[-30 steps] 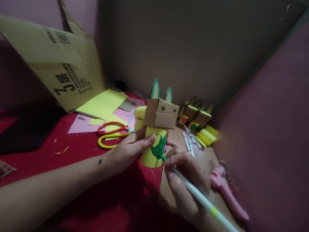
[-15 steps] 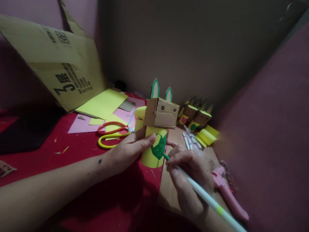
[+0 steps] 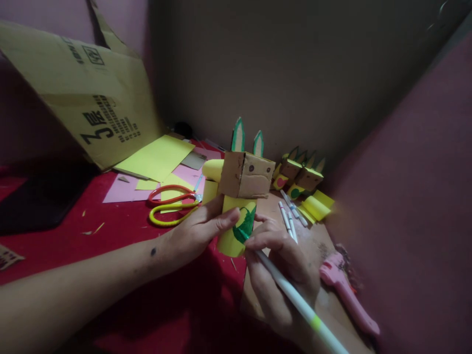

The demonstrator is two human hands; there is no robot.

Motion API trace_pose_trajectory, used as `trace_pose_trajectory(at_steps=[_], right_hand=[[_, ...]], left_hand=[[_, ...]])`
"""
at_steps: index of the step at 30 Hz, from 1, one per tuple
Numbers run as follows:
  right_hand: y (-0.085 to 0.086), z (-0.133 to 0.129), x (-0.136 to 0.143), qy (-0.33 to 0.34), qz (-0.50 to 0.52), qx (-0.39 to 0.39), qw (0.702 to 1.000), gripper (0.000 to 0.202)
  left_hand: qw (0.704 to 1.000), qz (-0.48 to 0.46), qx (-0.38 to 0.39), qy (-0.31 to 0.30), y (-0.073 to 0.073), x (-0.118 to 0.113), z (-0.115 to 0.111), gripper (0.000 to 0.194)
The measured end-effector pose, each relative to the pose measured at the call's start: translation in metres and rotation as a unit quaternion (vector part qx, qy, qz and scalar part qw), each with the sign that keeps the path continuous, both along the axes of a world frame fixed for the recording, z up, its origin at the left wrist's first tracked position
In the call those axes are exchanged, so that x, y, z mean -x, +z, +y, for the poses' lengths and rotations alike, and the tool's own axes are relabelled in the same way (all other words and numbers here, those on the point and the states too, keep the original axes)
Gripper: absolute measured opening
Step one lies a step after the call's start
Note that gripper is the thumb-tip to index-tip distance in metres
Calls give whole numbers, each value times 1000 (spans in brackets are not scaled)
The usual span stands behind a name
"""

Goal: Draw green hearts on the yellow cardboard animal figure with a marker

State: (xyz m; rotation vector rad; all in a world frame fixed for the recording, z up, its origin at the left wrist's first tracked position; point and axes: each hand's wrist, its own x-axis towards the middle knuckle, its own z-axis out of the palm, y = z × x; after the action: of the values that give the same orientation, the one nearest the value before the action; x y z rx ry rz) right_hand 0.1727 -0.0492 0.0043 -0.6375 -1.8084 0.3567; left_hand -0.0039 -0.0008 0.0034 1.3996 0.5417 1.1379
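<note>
My left hand [image 3: 201, 228] is wrapped round a cardboard animal figure [image 3: 254, 177], thumb across the front of its yellow paper body. The figure has a box head with a drawn face and two upright ears edged in green. On the body is a heart [image 3: 244, 225], mostly coloured green, with a yellow patch at its upper left. Pinched in my right hand [image 3: 280, 275] is a long white marker pen [image 3: 295, 295] with a yellow-green band. Its green tip touches the heart's lower edge, partly hidden by my fingers.
Scissors [image 3: 173, 221] with red and yellow handles lie left of the figure, by yellow paper [image 3: 155, 157]. A cardboard box [image 3: 106, 108] leans behind. At right are similar figures [image 3: 311, 179], several markers [image 3: 291, 211] and a pink glue gun [image 3: 348, 295].
My right hand has shifted left with the marker, its fingers now closer to the heart. The figure has turned and moved slightly right in my left hand.
</note>
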Motion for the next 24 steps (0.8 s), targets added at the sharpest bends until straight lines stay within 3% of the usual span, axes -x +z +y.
trace_pose_trajectory(at_steps=[5, 13, 24], right_hand=[[-1, 0, 0, 5, -2, -1, 1000, 28], [-3, 2, 5, -6, 14, 3, 1000, 27], [-4, 1, 6, -25, 24, 15, 999, 28]], left_hand=[[1000, -1, 4, -25, 1, 0, 1, 56], [1000, 14, 24, 3, -1, 0, 2, 61], [1000, 9, 19, -7, -2, -1, 3, 67]])
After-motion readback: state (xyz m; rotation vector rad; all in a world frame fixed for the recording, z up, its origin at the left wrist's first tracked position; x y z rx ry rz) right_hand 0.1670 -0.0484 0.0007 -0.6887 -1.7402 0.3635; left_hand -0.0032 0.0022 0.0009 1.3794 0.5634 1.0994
